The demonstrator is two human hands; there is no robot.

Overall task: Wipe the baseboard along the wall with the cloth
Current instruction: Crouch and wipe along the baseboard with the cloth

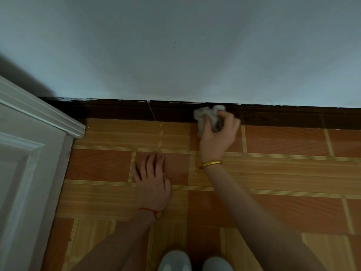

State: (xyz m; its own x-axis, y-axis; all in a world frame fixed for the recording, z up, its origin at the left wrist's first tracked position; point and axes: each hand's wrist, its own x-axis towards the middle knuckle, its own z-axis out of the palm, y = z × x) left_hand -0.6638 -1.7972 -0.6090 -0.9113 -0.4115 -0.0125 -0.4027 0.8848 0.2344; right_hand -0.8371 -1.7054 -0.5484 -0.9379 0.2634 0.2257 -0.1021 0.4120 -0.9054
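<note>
A dark brown baseboard [117,110] runs along the foot of the pale wall, with white paint flecks on its top edge and a thin joint line left of centre. A crumpled grey-white cloth [207,116] is pressed against the baseboard near the middle. My right hand [218,135], with a gold bangle on the wrist, grips the cloth from below. My left hand [152,178], a red string on its wrist, lies flat on the floor with fingers spread, holding nothing.
A white panelled door and its frame [29,153] stand at the left, meeting the baseboard's left end. The floor [283,173] has orange and tan wood-pattern tiles. Two light-coloured shoes [195,261] show at the bottom edge.
</note>
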